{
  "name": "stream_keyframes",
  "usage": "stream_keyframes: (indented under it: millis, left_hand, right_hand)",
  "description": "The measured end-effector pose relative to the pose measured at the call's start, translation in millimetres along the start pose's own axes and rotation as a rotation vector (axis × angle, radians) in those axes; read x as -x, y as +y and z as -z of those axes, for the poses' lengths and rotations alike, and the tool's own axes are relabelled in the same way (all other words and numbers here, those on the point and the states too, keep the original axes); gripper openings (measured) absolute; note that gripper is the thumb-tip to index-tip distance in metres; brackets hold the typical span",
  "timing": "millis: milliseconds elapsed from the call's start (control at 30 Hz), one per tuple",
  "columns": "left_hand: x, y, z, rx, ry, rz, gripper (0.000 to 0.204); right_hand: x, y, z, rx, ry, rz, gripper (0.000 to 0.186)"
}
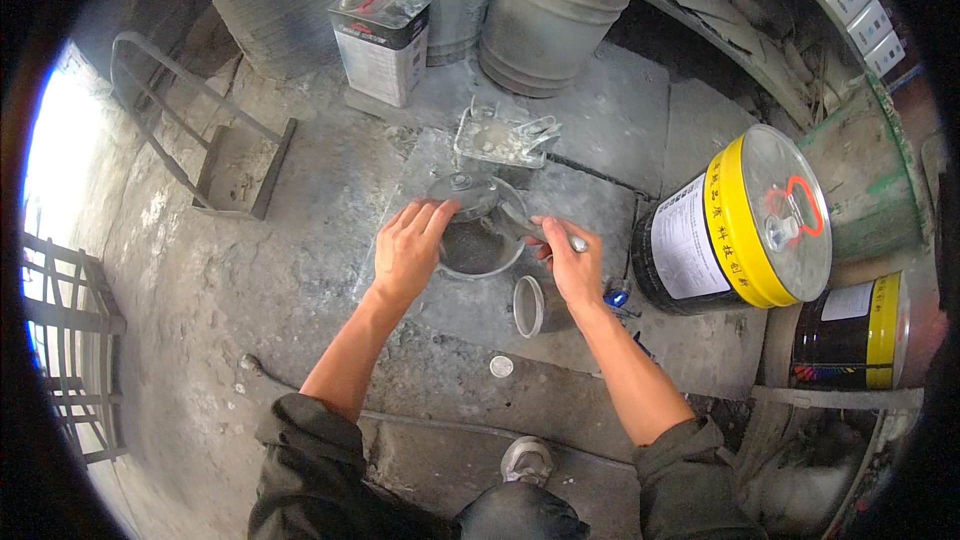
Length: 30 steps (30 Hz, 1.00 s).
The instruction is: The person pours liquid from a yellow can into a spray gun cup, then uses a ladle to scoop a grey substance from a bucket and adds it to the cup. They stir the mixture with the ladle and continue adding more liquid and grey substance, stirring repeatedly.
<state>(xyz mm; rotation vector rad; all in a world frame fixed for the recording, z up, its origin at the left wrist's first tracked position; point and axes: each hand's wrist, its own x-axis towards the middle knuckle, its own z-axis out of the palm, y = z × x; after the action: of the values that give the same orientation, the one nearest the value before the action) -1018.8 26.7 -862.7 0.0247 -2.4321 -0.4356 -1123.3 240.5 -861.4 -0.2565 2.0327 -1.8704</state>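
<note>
My left hand (pixel 410 245) grips the rim of a small grey metal bucket (pixel 480 250) that stands on the dusty concrete floor and holds dark grey material. My right hand (pixel 570 260) holds a metal tool (pixel 545 233) whose end dips into the bucket. A round metal lid (pixel 462 190) leans against the bucket's far rim. A small grey cup (pixel 530 306) lies on its side just below my right hand.
A clear tray (pixel 500 137) lies beyond the bucket. Behind it stand a square can (pixel 380 38) and grey drums (pixel 550 10). A yellow-banded can (pixel 740 220) and a black one (pixel 850 332) lie to the right. A metal frame (pixel 210 140) sits left, a small round cap (pixel 501 366) near my shoe.
</note>
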Motion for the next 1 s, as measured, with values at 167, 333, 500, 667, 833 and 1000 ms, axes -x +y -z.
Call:
stream_keyframes:
  millis: [167, 333, 500, 667, 833, 1000]
  left_hand:
    - [11, -5, 8, 0.324, 0.15, 0.59, 0.037]
    - [54, -71, 16, 0.444, 0.136, 0.997, 0.043]
    - [98, -104, 22, 0.791, 0.162, 1.534, 0.054]
    - [141, -116, 22, 0.828, 0.015, 1.624, 0.056]
    - [150, -112, -3, 0.784, -0.046, 1.566, 0.05]
    - [189, -165, 16, 0.196, -0.028, 1.315, 0.037]
  right_hand:
    - [5, -10, -9, 0.279, -0.07, 0.239, 0.023]
    - [5, -17, -25, 0.871, -0.158, 0.298, 0.024]
    - [-11, 10, -43, 0.671, -0.231, 0.357, 0.022]
    - [2, 16, -46, 0.884, -0.277, 0.428, 0.018]
    - [-12, 25, -31, 0.917, -0.254, 0.429, 0.031]
    - [19, -16, -11, 0.866, -0.476, 0.446, 0.054]
